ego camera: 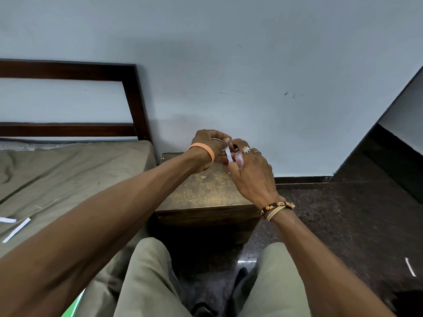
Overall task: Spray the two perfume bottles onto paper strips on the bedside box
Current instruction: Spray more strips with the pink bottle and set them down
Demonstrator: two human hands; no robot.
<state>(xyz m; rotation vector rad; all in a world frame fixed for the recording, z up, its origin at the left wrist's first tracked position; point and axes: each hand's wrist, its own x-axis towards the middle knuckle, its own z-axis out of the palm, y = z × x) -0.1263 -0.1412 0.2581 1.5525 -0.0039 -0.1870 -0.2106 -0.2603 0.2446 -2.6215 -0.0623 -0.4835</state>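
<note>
Knees (146, 271) close to box (206, 191). Left hand (211, 145) pinches strip (228, 154), right hand (251, 172) curled round bottle (239, 160), both above box's far edge. Keep your nozzle facing strip, near, not touching; 1 short press.

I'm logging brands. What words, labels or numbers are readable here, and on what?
The dark wristband on the right wrist: orange script, too blurred to read.
The perfume bottle in the right hand: no label legible.
The paper strip in the left hand: no print visible.
Nothing can be quoted.
</note>
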